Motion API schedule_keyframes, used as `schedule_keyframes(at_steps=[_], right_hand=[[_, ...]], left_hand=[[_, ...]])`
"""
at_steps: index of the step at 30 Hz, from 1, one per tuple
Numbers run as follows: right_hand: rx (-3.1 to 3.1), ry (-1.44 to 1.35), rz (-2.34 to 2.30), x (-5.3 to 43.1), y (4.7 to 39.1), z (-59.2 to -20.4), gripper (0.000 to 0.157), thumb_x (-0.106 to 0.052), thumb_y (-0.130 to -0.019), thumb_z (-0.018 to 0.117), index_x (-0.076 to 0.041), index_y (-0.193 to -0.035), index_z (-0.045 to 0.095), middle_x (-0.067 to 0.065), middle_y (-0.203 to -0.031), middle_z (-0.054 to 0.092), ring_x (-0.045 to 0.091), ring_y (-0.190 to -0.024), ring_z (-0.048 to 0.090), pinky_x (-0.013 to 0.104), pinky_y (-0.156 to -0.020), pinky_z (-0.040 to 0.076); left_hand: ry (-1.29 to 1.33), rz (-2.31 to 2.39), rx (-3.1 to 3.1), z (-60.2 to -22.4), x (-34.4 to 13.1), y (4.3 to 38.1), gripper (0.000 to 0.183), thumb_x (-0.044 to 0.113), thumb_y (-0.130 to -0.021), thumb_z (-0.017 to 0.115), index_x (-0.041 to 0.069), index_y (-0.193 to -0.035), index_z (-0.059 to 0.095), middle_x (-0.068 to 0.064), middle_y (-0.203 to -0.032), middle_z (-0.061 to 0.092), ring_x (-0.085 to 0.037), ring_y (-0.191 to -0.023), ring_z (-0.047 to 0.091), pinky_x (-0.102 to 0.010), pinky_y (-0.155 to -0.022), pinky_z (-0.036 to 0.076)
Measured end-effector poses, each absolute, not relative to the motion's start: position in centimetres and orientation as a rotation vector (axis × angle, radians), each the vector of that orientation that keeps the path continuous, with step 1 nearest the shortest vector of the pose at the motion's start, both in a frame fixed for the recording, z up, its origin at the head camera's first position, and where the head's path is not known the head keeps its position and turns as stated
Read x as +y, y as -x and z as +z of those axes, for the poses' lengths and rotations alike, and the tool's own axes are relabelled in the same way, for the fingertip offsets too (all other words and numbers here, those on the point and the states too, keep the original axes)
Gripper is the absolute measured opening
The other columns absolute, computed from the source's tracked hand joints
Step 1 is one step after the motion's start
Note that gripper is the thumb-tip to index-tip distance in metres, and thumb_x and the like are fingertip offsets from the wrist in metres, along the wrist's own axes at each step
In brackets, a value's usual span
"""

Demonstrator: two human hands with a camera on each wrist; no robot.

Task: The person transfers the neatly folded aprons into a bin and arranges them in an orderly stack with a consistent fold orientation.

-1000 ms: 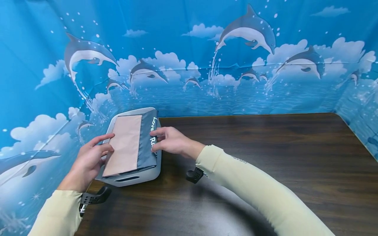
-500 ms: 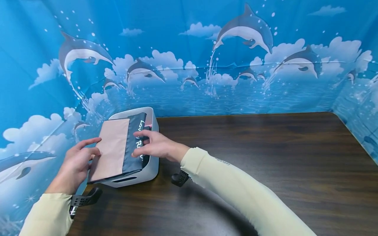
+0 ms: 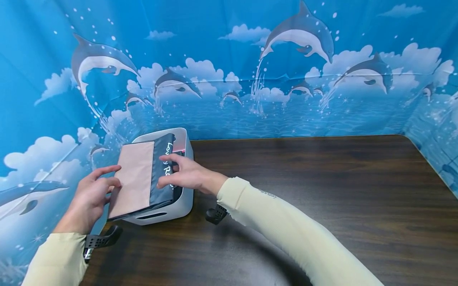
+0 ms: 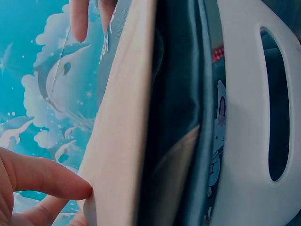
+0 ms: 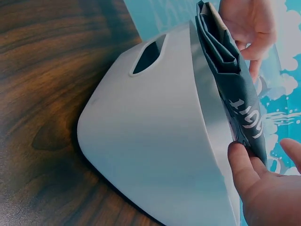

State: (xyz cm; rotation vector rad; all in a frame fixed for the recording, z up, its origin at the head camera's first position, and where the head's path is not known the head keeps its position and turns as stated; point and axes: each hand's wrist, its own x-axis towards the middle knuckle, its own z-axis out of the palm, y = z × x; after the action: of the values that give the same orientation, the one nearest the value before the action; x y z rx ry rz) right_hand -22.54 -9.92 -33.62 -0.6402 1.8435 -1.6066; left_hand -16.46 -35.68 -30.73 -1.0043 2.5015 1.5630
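A folded dark blue-grey cloth (image 3: 162, 167) with a beige-pink panel and white lettering lies tilted across the top of a white plastic basket (image 3: 180, 207), jutting past its left side. My left hand (image 3: 87, 196) pinches the cloth's left edge, thumb and index fingertip showing at the pink panel. At the opposite edge, my right hand (image 3: 191, 173) holds the lettered side. In the right wrist view, one fingertip (image 5: 239, 151) meets the edge from the basket side, while another digit stands apart above. Loose folds and a rabbit print (image 4: 217, 141) show under the pink panel in the left wrist view.
The basket stands at the far left of a dark wooden table (image 3: 304, 190), close to a blue dolphin-print curtain (image 3: 229, 71). Inside the basket, something pink and red (image 3: 181, 152) shows beside the cloth. Each wrist wears a black strap mount (image 3: 103, 237).
Both hands have shifted the cloth leftward, off the basket's right side, uncovering part of the inside. Over the last half second the cloth and hands barely move.
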Motion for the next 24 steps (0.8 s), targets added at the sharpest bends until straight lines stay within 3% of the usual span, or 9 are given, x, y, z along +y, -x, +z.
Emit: schedule_keyframes(at_steps=[9, 16, 24], right_hand=[[1.820, 0.630, -1.635, -10.1, 22.6, -33.8, 0.084, -0.026, -0.089, 0.081, -0.027, -0.164, 0.043, 0.006, -0.166, 0.045, 0.027, -0.155, 0.044, 0.053, -0.121, 0.047], [1.822, 0.635, -1.664, -10.2, 22.8, -33.5, 0.085, -0.027, -0.088, 0.079, -0.027, -0.165, 0.043, 0.005, -0.166, 0.042, 0.027, -0.153, 0.045, 0.053, -0.121, 0.048], [1.860, 0.628, -1.659, -10.4, 23.5, -33.4, 0.084, -0.031, -0.088, 0.078, -0.027, -0.165, 0.043, 0.004, -0.170, 0.034, 0.027, -0.148, 0.046, 0.054, -0.120, 0.047]], left_hand=[[0.988, 1.582, 2.492, -30.6, -35.7, 16.5, 0.064, 0.012, -0.107, 0.052, 0.029, -0.167, 0.039, -0.013, -0.183, 0.006, -0.036, -0.138, 0.044, -0.064, -0.124, 0.035], [0.953, 1.619, 2.502, -30.6, -35.7, 16.8, 0.064, 0.010, -0.108, 0.048, 0.029, -0.168, 0.038, -0.009, -0.184, -0.002, -0.045, -0.158, 0.025, -0.067, -0.127, 0.031], [0.898, 1.589, 2.540, -30.4, -35.7, 17.6, 0.064, 0.010, -0.109, 0.043, 0.027, -0.169, 0.035, -0.010, -0.183, -0.002, -0.044, -0.158, 0.026, -0.067, -0.128, 0.030]])
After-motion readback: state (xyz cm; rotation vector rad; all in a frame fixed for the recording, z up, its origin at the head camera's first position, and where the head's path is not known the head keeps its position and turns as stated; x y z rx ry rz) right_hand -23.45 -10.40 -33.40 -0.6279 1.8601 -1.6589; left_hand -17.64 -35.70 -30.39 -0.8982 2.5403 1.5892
